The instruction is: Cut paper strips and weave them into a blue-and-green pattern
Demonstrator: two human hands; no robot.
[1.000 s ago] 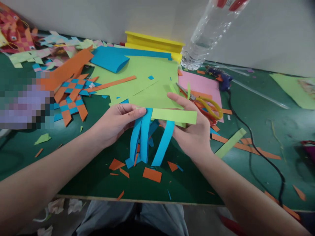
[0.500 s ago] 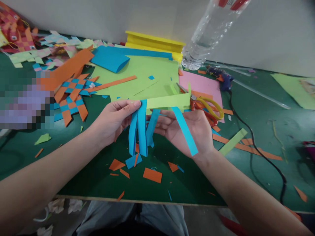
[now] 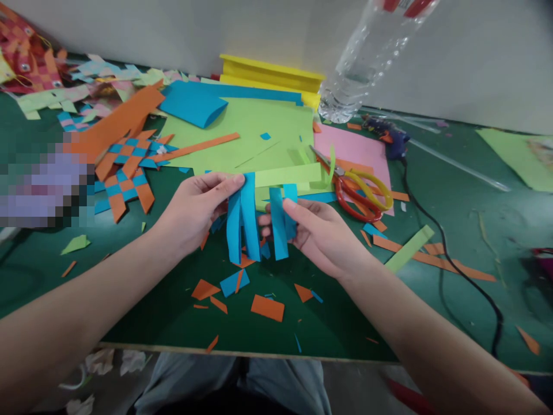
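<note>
My left hand (image 3: 196, 210) pinches the top of several blue paper strips (image 3: 242, 222) where they meet a light green strip (image 3: 287, 174) running to the right. The strips hang down above the green table (image 3: 173, 314). My right hand (image 3: 317, 236) is closed on two of the blue strips (image 3: 280, 227), thumb on top, just right of the left hand's bundle.
Orange-handled scissors (image 3: 360, 193) lie right of the hands on pink paper (image 3: 352, 147). Green and blue sheets (image 3: 242, 129), a woven orange-blue piece (image 3: 127, 173), a clear bottle (image 3: 367, 55), a glue gun (image 3: 391, 141) with black cord (image 3: 436, 242), and paper scraps lie around.
My right hand has turned from palm-up under the strips to gripping two blue strips from the side. The loose blue strip that lay across its palm is now gathered in.
</note>
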